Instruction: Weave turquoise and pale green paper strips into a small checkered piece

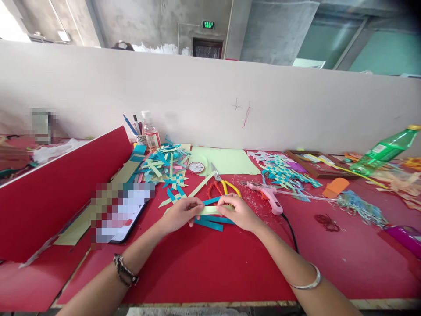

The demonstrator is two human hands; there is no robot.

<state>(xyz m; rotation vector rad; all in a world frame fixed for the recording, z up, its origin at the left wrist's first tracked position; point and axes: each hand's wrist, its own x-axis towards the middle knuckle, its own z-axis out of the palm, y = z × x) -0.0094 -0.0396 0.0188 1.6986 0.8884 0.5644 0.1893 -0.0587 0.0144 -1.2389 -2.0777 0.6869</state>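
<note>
A pale green paper strip (209, 210) is stretched between my two hands, above the red tabletop. My left hand (184, 213) pinches its left end between thumb and fingers. At the other end, my right hand (239, 213) has thumb and fingertips closed on the strip. Just below it lie blue paper strips (209, 224), partly covered by my hands. Beyond my right hand are scissors with red and yellow handles (224, 186). A small woven piece of blue and green strips (176, 195) rests beyond my left hand.
A pink glue gun (268, 196) with a black cord lies to the right. At left are a phone (126, 215) and a red upright board (66, 188). Cut strips (161, 162) are heaped behind, near a tape roll (196, 167). A green bottle (384, 151) leans at far right.
</note>
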